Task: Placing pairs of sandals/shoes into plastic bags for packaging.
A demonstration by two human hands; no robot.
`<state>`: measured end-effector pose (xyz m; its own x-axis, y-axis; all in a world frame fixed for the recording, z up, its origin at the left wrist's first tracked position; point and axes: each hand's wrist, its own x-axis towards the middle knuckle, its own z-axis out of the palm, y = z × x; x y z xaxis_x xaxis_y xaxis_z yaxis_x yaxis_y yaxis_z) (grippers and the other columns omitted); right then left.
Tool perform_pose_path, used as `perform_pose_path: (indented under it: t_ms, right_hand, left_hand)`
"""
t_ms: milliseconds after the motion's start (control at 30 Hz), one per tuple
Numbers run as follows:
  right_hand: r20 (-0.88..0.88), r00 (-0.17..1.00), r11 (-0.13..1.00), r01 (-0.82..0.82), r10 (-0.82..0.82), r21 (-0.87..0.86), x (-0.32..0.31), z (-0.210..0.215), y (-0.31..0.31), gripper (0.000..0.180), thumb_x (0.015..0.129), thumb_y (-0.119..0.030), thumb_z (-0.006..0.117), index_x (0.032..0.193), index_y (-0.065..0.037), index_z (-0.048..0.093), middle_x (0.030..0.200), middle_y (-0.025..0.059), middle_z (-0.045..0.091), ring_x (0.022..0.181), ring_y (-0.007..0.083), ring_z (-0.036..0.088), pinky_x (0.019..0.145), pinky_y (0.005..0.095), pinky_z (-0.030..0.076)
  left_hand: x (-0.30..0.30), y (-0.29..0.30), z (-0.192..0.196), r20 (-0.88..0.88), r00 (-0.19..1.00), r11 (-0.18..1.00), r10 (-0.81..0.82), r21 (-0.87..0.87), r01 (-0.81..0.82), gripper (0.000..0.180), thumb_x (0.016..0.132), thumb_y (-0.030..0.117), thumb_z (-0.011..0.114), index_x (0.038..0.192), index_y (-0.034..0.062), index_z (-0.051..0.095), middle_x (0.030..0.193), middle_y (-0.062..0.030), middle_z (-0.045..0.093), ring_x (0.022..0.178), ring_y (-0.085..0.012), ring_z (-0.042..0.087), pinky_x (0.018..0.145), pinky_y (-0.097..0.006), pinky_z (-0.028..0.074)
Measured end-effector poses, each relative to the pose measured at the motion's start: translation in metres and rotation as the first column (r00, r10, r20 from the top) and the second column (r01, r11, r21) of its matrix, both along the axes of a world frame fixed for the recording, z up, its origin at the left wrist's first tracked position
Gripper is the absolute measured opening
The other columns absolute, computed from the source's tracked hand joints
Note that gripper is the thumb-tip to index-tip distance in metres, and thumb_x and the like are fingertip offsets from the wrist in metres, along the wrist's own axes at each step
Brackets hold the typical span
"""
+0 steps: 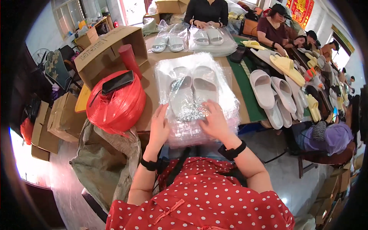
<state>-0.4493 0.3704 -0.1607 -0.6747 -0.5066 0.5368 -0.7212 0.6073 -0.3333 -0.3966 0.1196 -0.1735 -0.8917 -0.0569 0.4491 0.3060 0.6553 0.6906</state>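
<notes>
Red plastic twine in a fat roll sits left of centre, a dark phone resting on top, within reach of the work. Just right of it, the left hand lies flat, fingers loosely spread, pinning the edge of the stack of clear bags. At the frame's centre a pair of pale slippers rests on that stack. The right hand presses fingertips onto the slipper heels, seemingly steadying them against the slippery film.
</notes>
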Motion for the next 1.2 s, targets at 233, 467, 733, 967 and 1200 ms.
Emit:
perform_pose_path:
  t_ms: [233, 467, 733, 967, 1200]
  right_hand:
    - [0.067, 0.997, 0.996, 0.032, -0.037, 0.078, -0.014, -0.006, 0.002, 0.052, 0.08, -0.031, 0.075, 0.122, -0.004, 0.062, 0.135, 0.0187, 0.051, 0.13, 0.0409, 0.043, 0.105, 0.0511, 0.038]
    - [0.138, 0.982, 0.991, 0.135, -0.132, -0.013, -0.011, -0.019, -0.002, 0.056, 0.079, -0.038, 0.076, 0.117, 0.002, 0.063, 0.129, 0.0206, 0.055, 0.116, 0.039, 0.054, 0.095, 0.0466, 0.047]
    - [-0.121, 0.978, 0.983, 0.159, -0.169, -0.087, 0.009, -0.001, 0.001, 0.042, 0.078, -0.032, 0.079, 0.104, -0.001, 0.068, 0.113, 0.0173, 0.063, 0.1, 0.0338, 0.062, 0.086, 0.0419, 0.052]
    - [-0.005, 0.973, 0.885, 0.209, -0.232, -0.417, 0.04, 0.032, 0.069, 0.009, 0.084, -0.005, 0.068, 0.093, -0.005, 0.07, 0.082, 0.0099, 0.069, 0.067, 0.0213, 0.064, 0.055, 0.0297, 0.047]
    - [-0.056, 0.995, 0.996, 0.086, -0.085, 0.008, 0.011, 0.035, 0.089, 0.033, 0.075, -0.003, 0.069, 0.107, -0.012, 0.07, 0.125, 0.0091, 0.061, 0.122, 0.0312, 0.051, 0.103, 0.0423, 0.043]
  left_hand:
    - [-0.001, -0.006, -0.01, -0.004, 1.0, 0.999, -0.006, 0.033, 0.006, 0.064, 0.082, -0.008, 0.044, 0.144, 0.0074, 0.045, 0.144, -0.0281, 0.044, 0.134, -0.0421, 0.044, 0.111, -0.042, 0.036]
    - [-0.006, -0.009, -0.015, -0.008, 0.999, 0.999, 0.048, 0.016, -0.048, 0.061, 0.086, -0.006, 0.044, 0.145, 0.005, 0.043, 0.144, -0.0282, 0.044, 0.136, -0.0412, 0.042, 0.111, -0.04, 0.036]
    - [-0.007, -0.011, -0.015, 0.101, 0.994, 0.978, 0.041, 0.201, -0.061, 0.055, 0.091, -0.005, 0.041, 0.146, 0.0009, 0.041, 0.144, -0.0228, 0.049, 0.135, -0.0335, 0.048, 0.112, -0.037, 0.037]
    - [-0.01, -0.022, -0.012, -0.062, 0.986, 0.956, 0.157, 0.26, -0.135, 0.045, 0.097, 0.002, 0.045, 0.142, 0.0014, 0.049, 0.125, -0.0168, 0.064, 0.103, -0.0179, 0.063, 0.091, -0.03, 0.048]
    - [-0.001, -0.028, -0.004, 0.188, 0.982, 0.807, -0.015, 0.583, -0.099, 0.038, 0.095, 0.0, 0.051, 0.131, 0.0046, 0.062, 0.082, 0.0017, 0.057, 0.07, -0.0066, 0.05, 0.065, -0.022, 0.043]
